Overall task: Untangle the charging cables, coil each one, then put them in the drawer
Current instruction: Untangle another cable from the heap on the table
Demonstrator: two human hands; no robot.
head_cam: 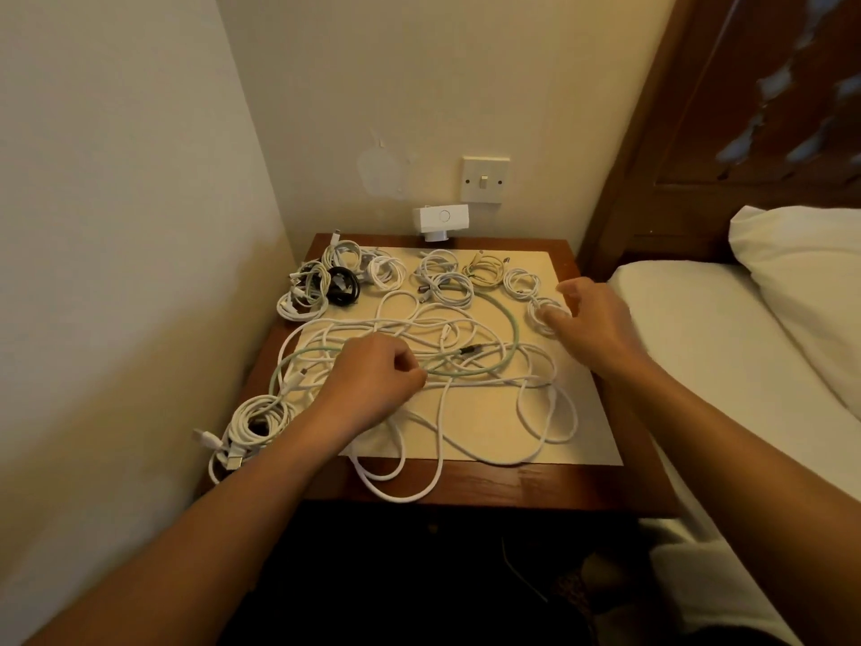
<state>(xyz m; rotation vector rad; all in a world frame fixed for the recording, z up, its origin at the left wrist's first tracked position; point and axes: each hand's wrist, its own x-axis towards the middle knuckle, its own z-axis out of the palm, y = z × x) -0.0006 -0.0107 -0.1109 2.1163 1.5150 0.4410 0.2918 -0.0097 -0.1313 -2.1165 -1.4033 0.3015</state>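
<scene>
A tangle of loose white cables (466, 403) and one pale green cable (512, 328) sprawls over the cream mat (582, 412) on a wooden bedside table (503, 487). My left hand (372, 380) lies on the tangle with fingers curled, pinching the green cable near the middle. My right hand (591, 319) hovers at the mat's right edge, fingers spread and loosely bent, its fingertips on a small white coil (543, 314). Several coiled white cables (442, 279) and a black coil (342, 284) lie along the back. Another white coil (254, 421) sits at the front left corner.
A white box-shaped device (440, 221) stands at the table's back edge below a wall switch (484, 179). Walls close in on the left and behind. A bed with a white pillow (801, 272) and wooden headboard borders the right. The table's dark front (433, 529) lies in shadow.
</scene>
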